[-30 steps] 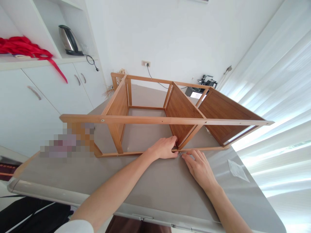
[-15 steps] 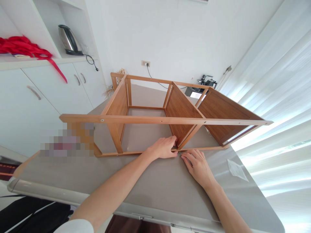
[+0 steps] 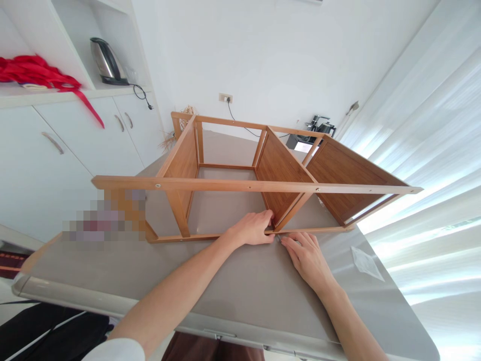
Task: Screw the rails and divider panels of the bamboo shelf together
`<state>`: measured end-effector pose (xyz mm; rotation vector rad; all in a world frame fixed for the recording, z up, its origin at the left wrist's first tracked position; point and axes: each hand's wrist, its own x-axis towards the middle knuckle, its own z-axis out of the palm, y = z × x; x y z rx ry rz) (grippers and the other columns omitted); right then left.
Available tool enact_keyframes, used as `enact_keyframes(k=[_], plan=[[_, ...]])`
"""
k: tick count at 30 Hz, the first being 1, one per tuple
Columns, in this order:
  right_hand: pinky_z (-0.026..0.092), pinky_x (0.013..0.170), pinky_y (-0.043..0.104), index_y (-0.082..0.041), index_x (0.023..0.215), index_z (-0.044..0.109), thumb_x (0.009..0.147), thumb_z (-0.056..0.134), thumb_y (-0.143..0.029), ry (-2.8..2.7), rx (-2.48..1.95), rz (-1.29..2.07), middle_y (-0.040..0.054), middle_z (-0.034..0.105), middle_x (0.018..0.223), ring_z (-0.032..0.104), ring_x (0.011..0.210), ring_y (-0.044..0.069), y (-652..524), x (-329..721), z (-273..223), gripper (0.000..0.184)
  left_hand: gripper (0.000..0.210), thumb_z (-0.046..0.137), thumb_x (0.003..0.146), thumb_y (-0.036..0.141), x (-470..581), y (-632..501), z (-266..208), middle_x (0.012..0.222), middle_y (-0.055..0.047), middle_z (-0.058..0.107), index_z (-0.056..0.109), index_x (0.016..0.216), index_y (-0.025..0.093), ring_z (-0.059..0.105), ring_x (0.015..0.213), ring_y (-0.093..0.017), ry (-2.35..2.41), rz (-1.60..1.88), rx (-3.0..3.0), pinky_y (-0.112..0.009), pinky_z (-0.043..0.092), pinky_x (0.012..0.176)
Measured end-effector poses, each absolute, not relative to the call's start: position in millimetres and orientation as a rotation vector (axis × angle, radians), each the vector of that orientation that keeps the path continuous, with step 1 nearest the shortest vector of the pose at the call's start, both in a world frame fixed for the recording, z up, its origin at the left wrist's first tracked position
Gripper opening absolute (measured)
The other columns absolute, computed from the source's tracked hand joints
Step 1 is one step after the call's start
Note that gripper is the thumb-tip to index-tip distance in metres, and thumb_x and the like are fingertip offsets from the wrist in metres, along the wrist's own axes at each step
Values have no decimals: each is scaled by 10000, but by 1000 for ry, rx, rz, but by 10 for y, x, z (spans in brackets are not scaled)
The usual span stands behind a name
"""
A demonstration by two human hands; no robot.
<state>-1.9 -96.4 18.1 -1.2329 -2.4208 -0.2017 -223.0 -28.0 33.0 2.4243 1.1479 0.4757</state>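
Note:
A wooden shelf unit (image 3: 233, 185) lies on its side on the grey table, its shelf boards standing upright. My left hand (image 3: 252, 228) is closed round the near lower rail, beside the middle shelf board (image 3: 280, 175), with the thumb in front and the fingers behind. Just right of it, my right hand (image 3: 306, 255) pinches a small metal piece (image 3: 278, 238) against that rail where the middle crossbar meets it. The piece is too small to tell whether it is a screw or a key.
A clear plastic bag (image 3: 367, 263) lies on the grey table (image 3: 240, 286) to the right. A blurred patch covers the shelf's left end. Behind are a kettle (image 3: 108, 62) in a white cabinet, red cloth (image 3: 33, 70), a wall socket (image 3: 225, 98) and a white curtain (image 3: 432, 150).
My right fingers have shifted slightly at the rail, and the small metal piece sits at a different angle. My left hand and the shelf unit are nearly unmoved.

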Motion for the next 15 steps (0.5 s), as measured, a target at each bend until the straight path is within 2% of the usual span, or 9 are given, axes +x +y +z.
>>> enact_keyframes(k=[15], plan=[[391,856,375,-251,1038,673,975,465,-141,-2421,-1290,-295,70,606,970,523,927,223,-987,-84,197,243,315,630,784,393,-2234,-279,317,1056,-29,697,444,989,242,694,885,-250,1141,507,2437,-341,492,692]])
